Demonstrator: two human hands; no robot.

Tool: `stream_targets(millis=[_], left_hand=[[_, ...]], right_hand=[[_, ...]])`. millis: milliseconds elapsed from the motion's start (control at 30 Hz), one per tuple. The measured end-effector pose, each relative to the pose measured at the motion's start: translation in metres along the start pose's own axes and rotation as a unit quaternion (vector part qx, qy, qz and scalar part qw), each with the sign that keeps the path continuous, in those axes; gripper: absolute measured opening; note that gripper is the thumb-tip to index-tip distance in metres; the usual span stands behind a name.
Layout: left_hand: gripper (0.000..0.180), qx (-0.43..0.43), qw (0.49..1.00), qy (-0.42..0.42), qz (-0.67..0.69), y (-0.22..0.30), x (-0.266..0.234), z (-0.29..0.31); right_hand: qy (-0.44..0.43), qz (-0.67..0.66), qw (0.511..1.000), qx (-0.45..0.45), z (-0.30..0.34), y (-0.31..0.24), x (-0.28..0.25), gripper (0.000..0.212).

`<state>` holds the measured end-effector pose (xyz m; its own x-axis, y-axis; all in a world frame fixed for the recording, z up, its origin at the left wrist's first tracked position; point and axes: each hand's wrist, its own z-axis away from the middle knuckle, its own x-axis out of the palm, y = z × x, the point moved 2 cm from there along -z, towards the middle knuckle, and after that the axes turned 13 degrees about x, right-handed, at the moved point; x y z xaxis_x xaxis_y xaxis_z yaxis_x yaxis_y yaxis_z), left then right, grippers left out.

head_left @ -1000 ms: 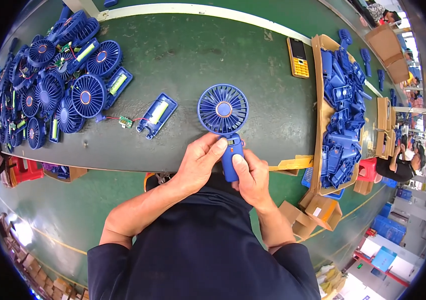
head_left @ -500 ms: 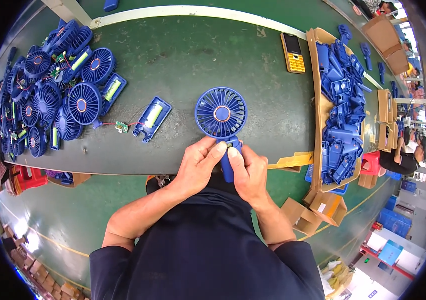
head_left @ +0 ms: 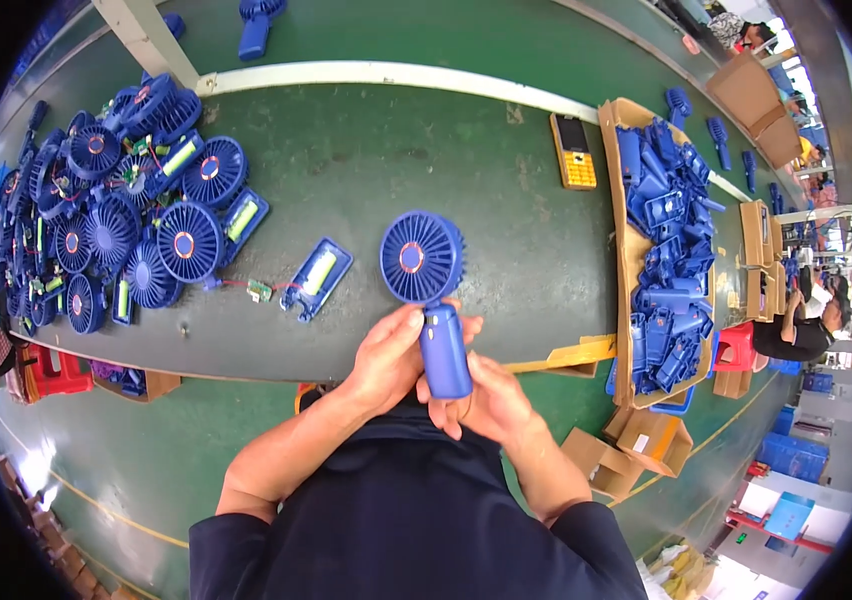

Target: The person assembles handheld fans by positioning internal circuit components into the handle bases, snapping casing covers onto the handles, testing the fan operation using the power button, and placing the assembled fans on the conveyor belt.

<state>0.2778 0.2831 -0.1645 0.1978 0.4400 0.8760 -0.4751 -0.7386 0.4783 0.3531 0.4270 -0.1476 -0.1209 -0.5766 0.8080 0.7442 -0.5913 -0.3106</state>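
A blue handheld fan [head_left: 447,352] stands between my two hands above the table's near edge, its round grille up and its handle toward me. My left hand [head_left: 389,358] closes on the handle's left side, the thumb near the neck. Around the lower right of the handle curl the fingers of my right hand [head_left: 491,400], partly hidden behind it. To the left lies an open fan handle shell [head_left: 317,279] with a green battery cell inside. A small green circuit board [head_left: 259,291] is wired to it.
Several unfinished blue fans [head_left: 111,230] are heaped at the table's left end. On the right stands a cardboard box [head_left: 622,250] full of blue shell parts. A yellow and black keypad phone [head_left: 575,155] lies near the far rail. Open cartons [head_left: 598,460] sit on the floor at right.
The fan has turned about its handle, so the handle's broad face now shows. My right hand has shifted lower along the handle. The view has tilted, moving the table down in the picture.
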Motion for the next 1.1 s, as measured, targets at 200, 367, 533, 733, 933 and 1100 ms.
stream_targets(millis=[200, 367, 533, 733, 933, 1100], left_hand=[[0.052, 0.036, 0.999, -0.007, -0.010, -0.003, -0.003, -0.003], [0.052, 0.029, 0.998, -0.051, 0.011, 0.003, -0.001, -0.004], [0.046, 0.006, 0.998, -0.064, 0.012, 0.002, -0.004, 0.000], [0.045, -0.003, 0.996, -0.094, 0.000, 0.002, -0.005, 0.000], [0.043, 0.011, 0.995, -0.095, 0.000, -0.002, -0.008, 0.003], [0.039, 0.007, 0.993, -0.108, -0.056, -0.004, -0.006, 0.002]], right_hand=[[0.158, 0.153, 0.974, -0.063, 0.000, -0.041, 0.020, 0.050], [0.319, 0.217, 0.915, -0.122, -0.013, -0.087, 0.022, 0.035], [0.374, 0.280, 0.870, -0.158, -0.047, -0.130, 0.012, 0.035], [0.323, 0.287, 0.850, -0.301, -0.110, -0.205, 0.006, 0.074], [0.315, 0.362, 0.838, -0.261, -0.116, -0.154, 0.017, 0.028], [0.314, 0.368, 0.821, -0.302, -0.091, -0.124, 0.009, 0.019]])
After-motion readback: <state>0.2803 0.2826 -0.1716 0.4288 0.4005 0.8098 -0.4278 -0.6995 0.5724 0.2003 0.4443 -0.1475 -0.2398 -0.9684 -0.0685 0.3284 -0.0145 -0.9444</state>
